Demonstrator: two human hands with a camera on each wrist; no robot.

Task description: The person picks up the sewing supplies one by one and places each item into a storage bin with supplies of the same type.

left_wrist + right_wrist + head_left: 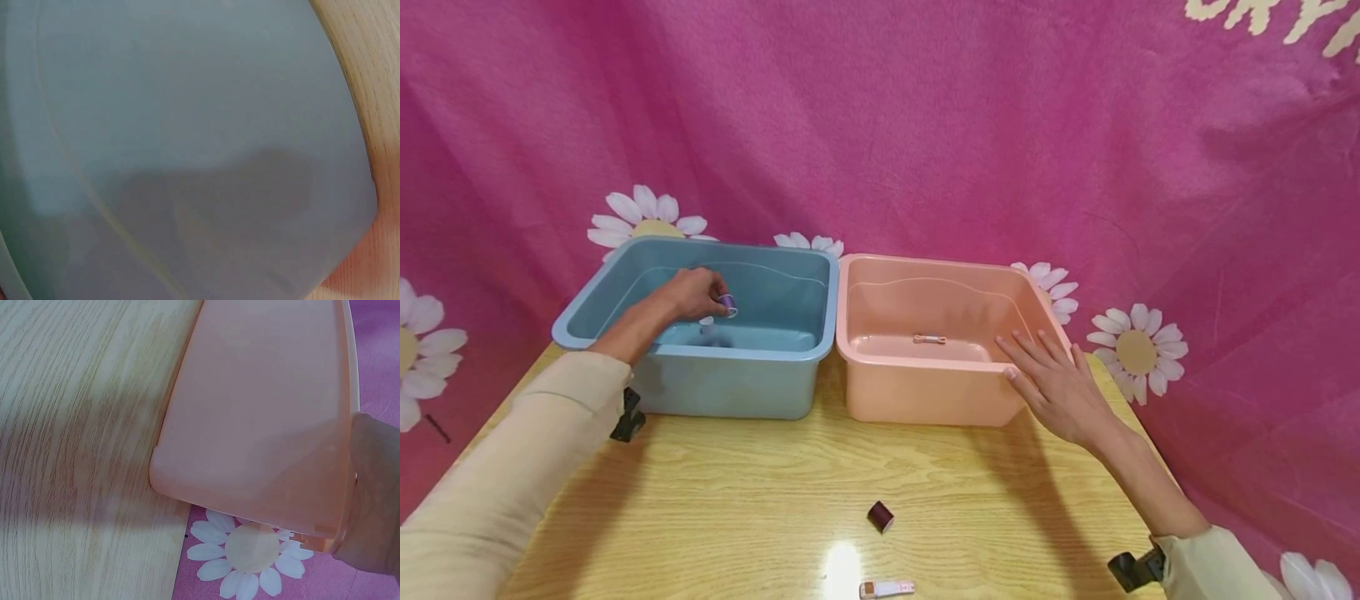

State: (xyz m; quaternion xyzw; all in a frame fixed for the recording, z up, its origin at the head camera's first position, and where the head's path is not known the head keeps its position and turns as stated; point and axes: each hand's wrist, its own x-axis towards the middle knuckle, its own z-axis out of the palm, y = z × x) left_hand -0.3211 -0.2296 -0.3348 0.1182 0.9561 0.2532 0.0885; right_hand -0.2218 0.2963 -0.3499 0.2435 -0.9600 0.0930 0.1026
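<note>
In the head view my left hand (694, 293) pinches a purple thread spool (727, 305) inside the blue bin (730, 383). Below that hand a small white-ended item (706, 322) shows in the bin, too small to make out. My right hand (1063, 392) lies with fingers spread over the near right corner of the pink bin (925, 392), holding nothing. The right wrist view shows part of this hand (378, 494) at the pink bin's rim. Only the blue bin's outer wall (187, 94) and the table fill the left wrist view; the left hand is hidden there.
A small tan bundle (929, 339) lies on the pink bin's floor. On the wooden table (737, 492) in front are a dark maroon thread spool (881, 517) and a small pink-and-white item with a brown end (887, 589). A magenta flowered cloth (887, 125) hangs behind.
</note>
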